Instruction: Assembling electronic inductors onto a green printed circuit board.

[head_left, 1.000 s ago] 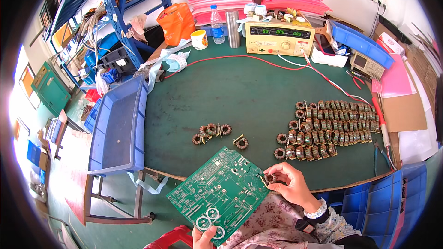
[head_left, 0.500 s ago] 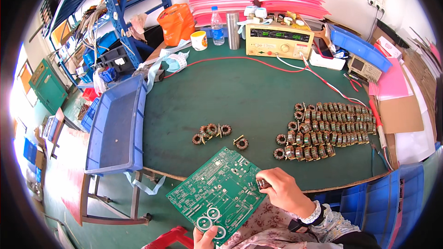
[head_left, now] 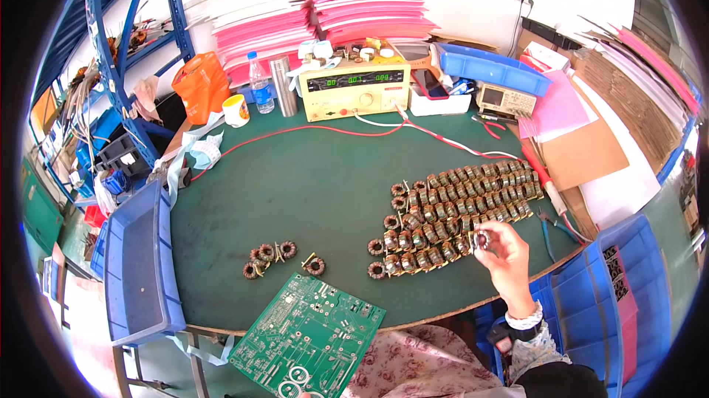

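My right hand is raised at the right end of the front coil rows, thumb and fingers closed on a small toroidal coil. A green circuit board with white printed rings tilts over the table's front edge and my lap. Of my left hand, just a fingertip shows at the board's lower edge; the other fingers are out of the picture. Several rows of copper-wound toroidal coils stand on the right side of the table. A smaller loose group of coils lies left of centre, beyond the board.
A long blue bin stands at the left. A yellow power supply sits at the back, its red and white leads crossing the green tabletop. Pliers lie near the right edge. Blue crates stand at the lower right.
My right hand has left the board's right edge and moved up and right with the coil. The view has turned right, and my left hand has mostly slipped below the picture.
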